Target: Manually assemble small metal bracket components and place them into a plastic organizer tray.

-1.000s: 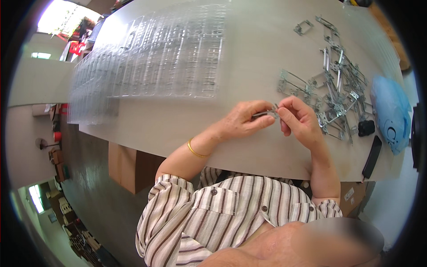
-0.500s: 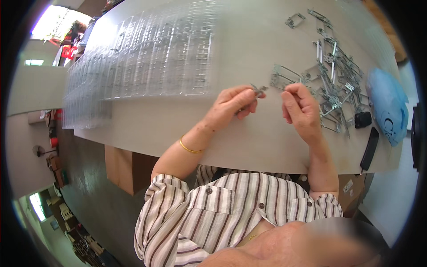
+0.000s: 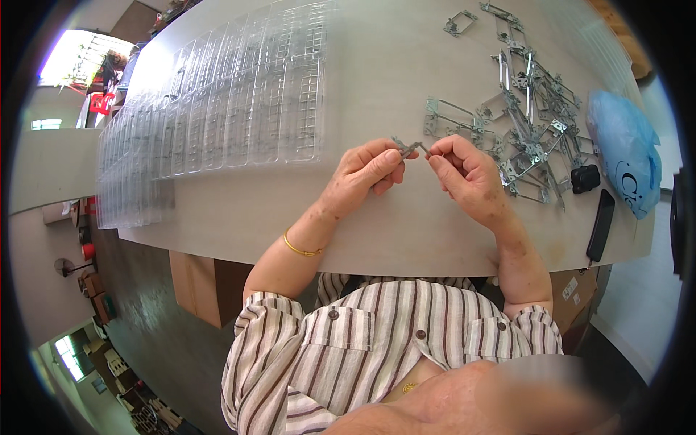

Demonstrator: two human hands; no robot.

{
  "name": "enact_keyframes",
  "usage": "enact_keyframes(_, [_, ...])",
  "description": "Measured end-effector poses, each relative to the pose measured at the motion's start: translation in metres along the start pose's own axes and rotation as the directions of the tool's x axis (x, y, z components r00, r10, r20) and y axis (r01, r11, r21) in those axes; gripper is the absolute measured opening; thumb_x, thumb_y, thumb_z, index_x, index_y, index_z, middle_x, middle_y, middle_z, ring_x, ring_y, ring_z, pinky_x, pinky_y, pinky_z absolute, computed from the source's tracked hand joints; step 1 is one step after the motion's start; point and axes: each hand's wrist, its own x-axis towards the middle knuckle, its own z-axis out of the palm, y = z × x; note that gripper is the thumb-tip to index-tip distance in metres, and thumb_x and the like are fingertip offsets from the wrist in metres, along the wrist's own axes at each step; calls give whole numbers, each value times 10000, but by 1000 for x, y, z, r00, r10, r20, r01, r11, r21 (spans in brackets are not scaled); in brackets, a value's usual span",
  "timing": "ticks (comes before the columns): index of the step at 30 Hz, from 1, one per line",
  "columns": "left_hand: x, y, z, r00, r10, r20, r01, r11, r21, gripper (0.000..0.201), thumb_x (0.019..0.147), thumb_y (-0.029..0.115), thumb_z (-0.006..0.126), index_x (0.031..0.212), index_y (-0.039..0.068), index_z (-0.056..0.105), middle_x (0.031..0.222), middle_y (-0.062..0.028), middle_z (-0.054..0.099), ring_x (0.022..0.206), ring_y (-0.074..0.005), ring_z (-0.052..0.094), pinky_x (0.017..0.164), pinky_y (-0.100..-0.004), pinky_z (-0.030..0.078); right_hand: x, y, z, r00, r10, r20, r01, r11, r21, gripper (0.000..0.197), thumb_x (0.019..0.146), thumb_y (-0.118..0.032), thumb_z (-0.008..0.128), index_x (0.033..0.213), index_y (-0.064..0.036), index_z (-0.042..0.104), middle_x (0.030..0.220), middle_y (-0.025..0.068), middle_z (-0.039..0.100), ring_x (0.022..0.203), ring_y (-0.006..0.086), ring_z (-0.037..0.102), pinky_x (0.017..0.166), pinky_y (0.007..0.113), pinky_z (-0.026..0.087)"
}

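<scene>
My left hand (image 3: 366, 172) is closed around a small grey metal part (image 3: 409, 150), thumb on top, with its end poking out past the fingertips. Just right of it, my right hand (image 3: 471, 177) pinches a thin, short metal piece (image 3: 426, 151) between thumb and fingers. The tips of the two pieces meet or nearly meet; whether they are joined I cannot tell. Most of the left-hand part is hidden by the fingers. Beyond my right hand lies a tangled pile of metal brackets (image 3: 533, 148), with one loose bracket (image 3: 460, 23) farther back.
Clear plastic trays with compartments (image 3: 239, 94) cover the left of the white table (image 3: 348, 235). At the right are a blue plastic bag (image 3: 622, 148), a small black object (image 3: 585, 178) and a flat black bar (image 3: 600, 226). A cardboard box (image 3: 196, 286) stands below the left edge.
My right hand has come left to my left hand, closing the gap between them, so its thin piece is now at the end of the part in my left hand. The view has shifted slightly.
</scene>
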Motion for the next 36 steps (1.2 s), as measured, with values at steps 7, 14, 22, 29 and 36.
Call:
enact_keyframes(7, [0, -2, -3, 999, 33, 21, -37, 977, 210, 399, 1023, 389, 589, 1120, 11, 675, 773, 25, 594, 667, -46, 469, 578, -213, 370, -1, -10, 0, 999, 40, 7, -40, 999, -1, 137, 1008, -152, 610, 1068, -29, 595, 701, -41, 550, 600, 36, 485, 538, 215, 387])
enact_keyframes(14, [-2, 2, 3, 999, 10, 42, -19, 978, 208, 386, 995, 375, 644, 1050, -6, 671, 780, 20, 598, 729, -65, 512, 629, -232, 415, 6, -6, -9, 975, 110, 193, -155, 960, 235, 225, 1059, -230, 522, 1084, -21, 602, 742, -6, 587, 617, 74, 546, 549, 239, 452])
enact_keyframes(22, [-4, 3, 3, 983, -65, 173, 12, 957, 290, 412, 991, 391, 636, 1096, -5, 685, 783, 23, 586, 717, -50, 491, 617, -227, 384, 8, 0, -13, 942, 206, 266, -257, 951, 171, 239, 1060, -276, 528, 1004, -51, 586, 681, -11, 576, 557, 67, 530, 510, 224, 445])
enact_keyframes(29, [-5, 4, 5, 985, -52, 164, 19, 981, 194, 455, 1009, 415, 583, 1117, -15, 686, 772, 3, 592, 656, -55, 482, 578, -220, 382, 3, -7, -8, 998, 63, -15, -62, 994, 86, 214, 1057, -262, 533, 991, -59, 555, 685, -17, 576, 563, 50, 524, 502, 213, 430])
enact_keyframes(36, [2, 2, 1, 998, -47, -33, 46, 998, -35, 516, 1042, 442, 490, 1153, -31, 663, 772, -16, 597, 576, -67, 458, 534, -208, 364, 0, -7, -2, 997, 48, 68, -56, 992, 115, 137, 1024, -178, 585, 1030, -41, 597, 721, -25, 587, 637, 44, 546, 538, 211, 427])
